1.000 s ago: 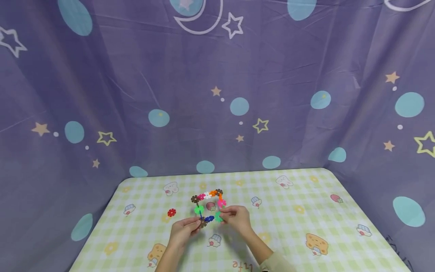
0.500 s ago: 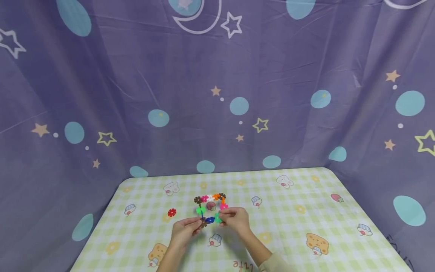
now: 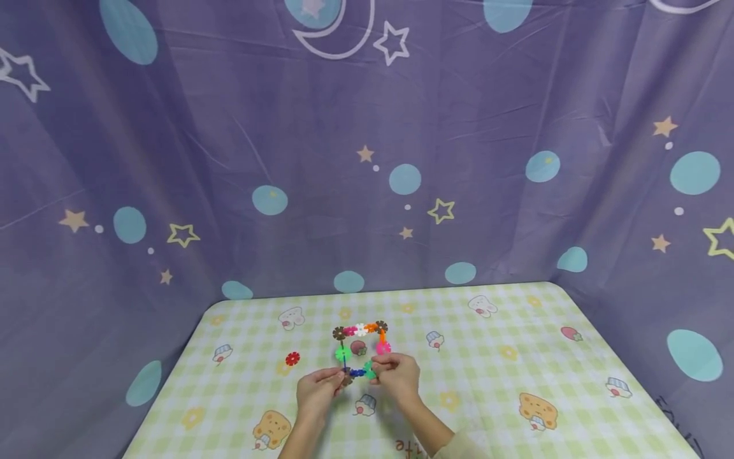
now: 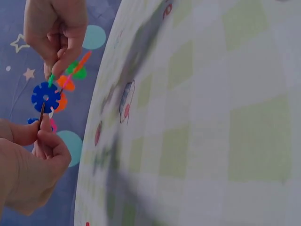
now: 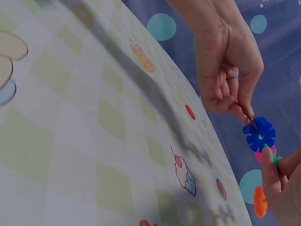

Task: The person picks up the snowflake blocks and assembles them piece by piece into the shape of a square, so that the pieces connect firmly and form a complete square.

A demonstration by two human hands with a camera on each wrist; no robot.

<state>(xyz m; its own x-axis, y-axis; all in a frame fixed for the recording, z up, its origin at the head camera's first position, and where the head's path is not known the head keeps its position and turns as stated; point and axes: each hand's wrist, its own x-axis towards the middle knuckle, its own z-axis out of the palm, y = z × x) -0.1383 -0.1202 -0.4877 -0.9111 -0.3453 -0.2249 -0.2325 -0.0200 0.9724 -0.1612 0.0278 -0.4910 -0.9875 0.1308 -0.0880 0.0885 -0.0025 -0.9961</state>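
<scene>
Several notched plastic snowflake discs are joined into a squarish ring held above the table. My left hand (image 3: 318,392) pinches a brown snowflake disc (image 3: 348,378) at the ring's near left corner. Between the thumb and fingers of my right hand (image 3: 399,377) is a green snowflake disc (image 3: 368,370). A blue snowflake disc (image 4: 37,96) links these two; both wrist views show it face on, with the brown and green discs edge on. Along the far side run pink, white (image 3: 360,329) and orange discs between brown corners. Fingertips hide parts of the held discs.
A loose red snowflake disc (image 3: 292,358) lies on the table left of the ring. The table (image 3: 487,363) has a green-and-white checked cover with printed cakes and biscuits. A purple patterned curtain (image 3: 321,236) hangs behind and at both sides.
The ring has shifted a little to the right, and its far side has dipped and come up again. Both hands keep their pinch and stand slightly closer together. The loose red disc stays put.
</scene>
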